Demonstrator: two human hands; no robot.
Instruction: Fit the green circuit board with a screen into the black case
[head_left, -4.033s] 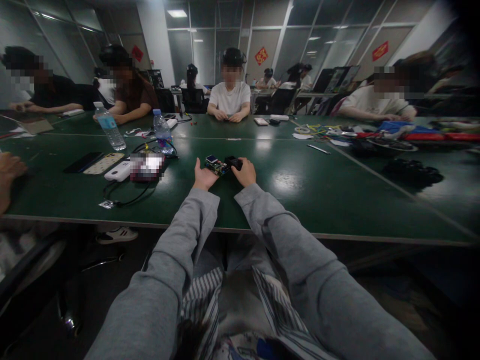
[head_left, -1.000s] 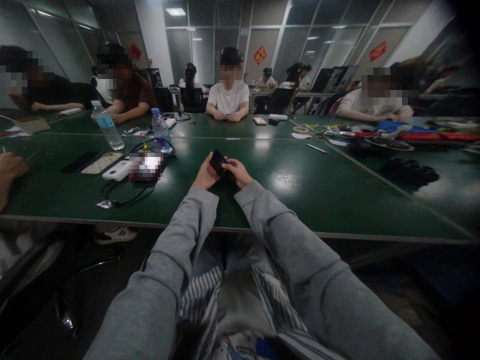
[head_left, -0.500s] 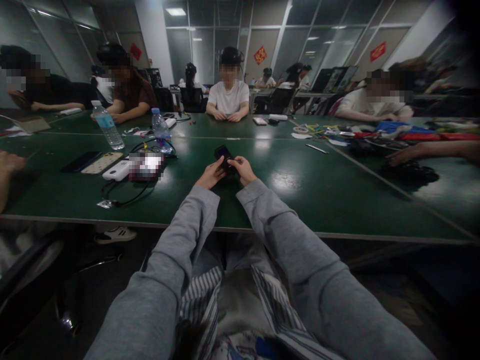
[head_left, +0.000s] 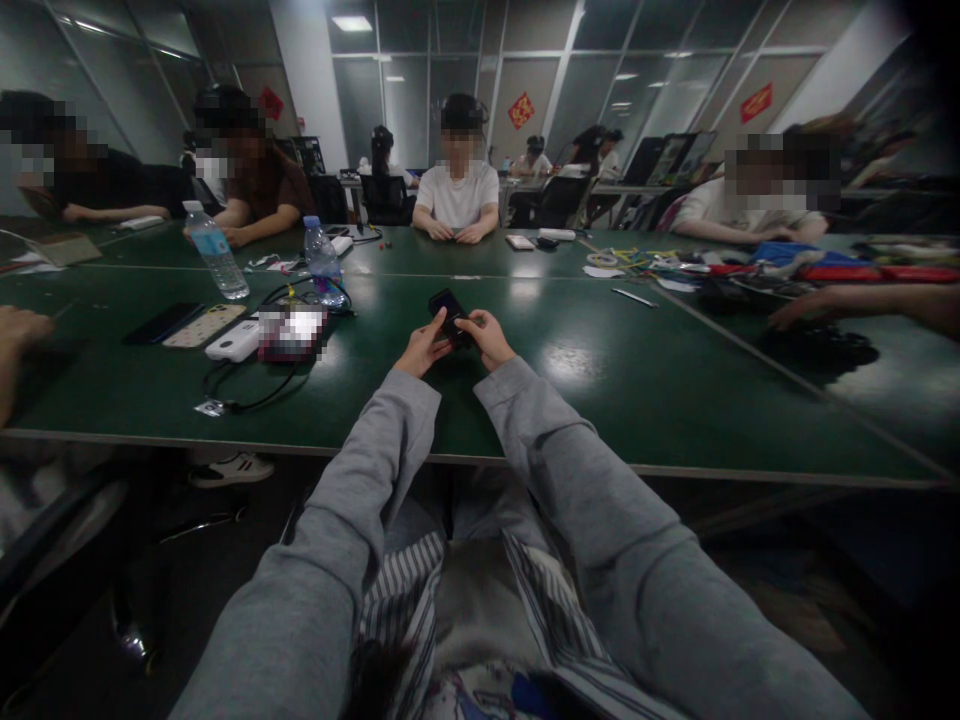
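A small black block-shaped device [head_left: 448,309] is held tilted just above the green table [head_left: 615,380], between both of my hands. My left hand [head_left: 421,352] pinches its near left side with thumb and fingers. My right hand [head_left: 489,337] grips its right side, fingers curled round it. Both grey sleeves stretch out over the table's near edge. What lies under the device is hidden by my hands.
To the left lie two water bottles [head_left: 214,252], phones [head_left: 204,326], a white power bank [head_left: 234,343] and black cables [head_left: 247,395]. Other people sit round the table; a person's arm [head_left: 862,302] reaches in from the right above a black bundle [head_left: 817,346].
Four seconds ago a small circuit board and a black part lay between my hands on the table. Now both hands hold one black device lifted and tilted. An arm has come in from the right.
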